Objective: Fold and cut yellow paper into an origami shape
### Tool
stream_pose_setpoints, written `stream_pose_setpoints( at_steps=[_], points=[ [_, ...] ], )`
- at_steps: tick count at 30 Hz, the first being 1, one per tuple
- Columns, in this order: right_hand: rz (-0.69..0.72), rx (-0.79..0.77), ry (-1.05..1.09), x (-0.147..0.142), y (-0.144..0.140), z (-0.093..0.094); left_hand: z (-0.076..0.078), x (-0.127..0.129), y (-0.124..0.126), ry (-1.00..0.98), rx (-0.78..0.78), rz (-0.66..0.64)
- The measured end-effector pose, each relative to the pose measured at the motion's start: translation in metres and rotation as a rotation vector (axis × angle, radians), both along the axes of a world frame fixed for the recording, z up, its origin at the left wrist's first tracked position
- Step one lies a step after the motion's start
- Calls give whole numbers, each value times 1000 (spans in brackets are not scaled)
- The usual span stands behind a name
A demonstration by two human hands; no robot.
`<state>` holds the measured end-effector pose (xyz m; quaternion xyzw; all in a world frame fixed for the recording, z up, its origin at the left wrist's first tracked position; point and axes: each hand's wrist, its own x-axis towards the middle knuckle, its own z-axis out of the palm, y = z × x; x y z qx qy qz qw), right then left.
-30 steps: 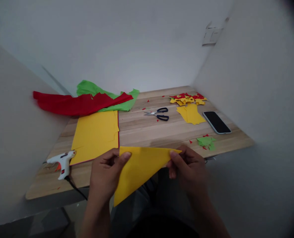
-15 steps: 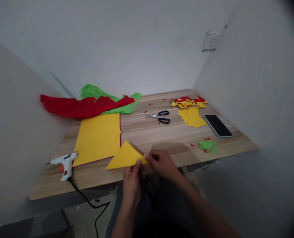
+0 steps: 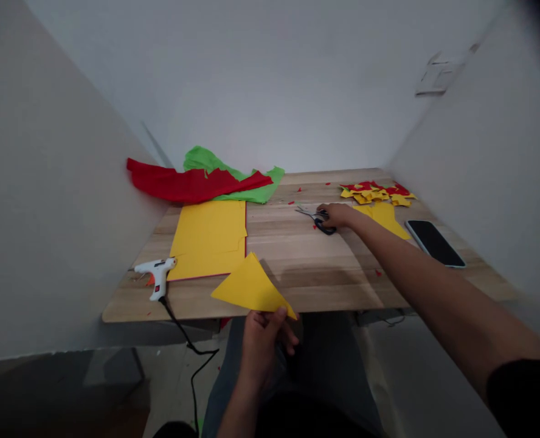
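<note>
My left hand [image 3: 264, 340] pinches the near corner of a folded yellow paper triangle [image 3: 250, 286], which hangs over the front edge of the wooden table [image 3: 306, 267]. My right hand [image 3: 338, 215] is stretched out to the middle of the table, with its fingers closed on the black handles of a pair of scissors [image 3: 316, 218]. The scissor blades point left and lie on the wood.
Yellow sheets [image 3: 210, 237] lie at the left, with red paper [image 3: 192, 184] and green paper [image 3: 233, 176] behind them. A white glue gun [image 3: 155, 272] with a black cord sits front left. Yellow and red scraps [image 3: 377, 193] and a phone [image 3: 435, 243] lie at the right.
My right hand let go of the yellow triangle and reached forward to the scissors. The left hand alone now holds the folded triangle. The view shifted left.
</note>
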<state>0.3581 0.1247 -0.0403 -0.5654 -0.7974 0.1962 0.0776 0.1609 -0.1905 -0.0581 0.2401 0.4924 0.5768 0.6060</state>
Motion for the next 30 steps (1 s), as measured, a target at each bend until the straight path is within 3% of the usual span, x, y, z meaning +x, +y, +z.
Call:
stream_pose_setpoints(
  at_steps=[3, 5, 8, 10, 12, 16, 22, 30],
  points=[
    [7, -38, 88, 1, -17, 8, 4, -2, 0, 14, 10, 10],
    [11, -57, 191, 3, -46, 11, 8, -2, 1, -5, 8, 34],
    [41, -95, 393, 3, -119, 9, 16, 1, 3, -34, 18, 83],
    [85, -236, 839, 0, -178, 6, 25, 4, 6, -32, 36, 97],
    [114, -403, 1085, -5, -232, 5, 35, 9, 9, -10, 50, 85],
    [17, -550, 1253, -16, -301, 13, 55, 17, 13, 50, 57, 32],
    [7, -553, 1183, -10, -328, 32, 69, 21, 5, 175, 24, 15],
    [-21, -590, 1202, -2, -346, 33, 70, 21, -8, 181, 31, -12]
  ],
)
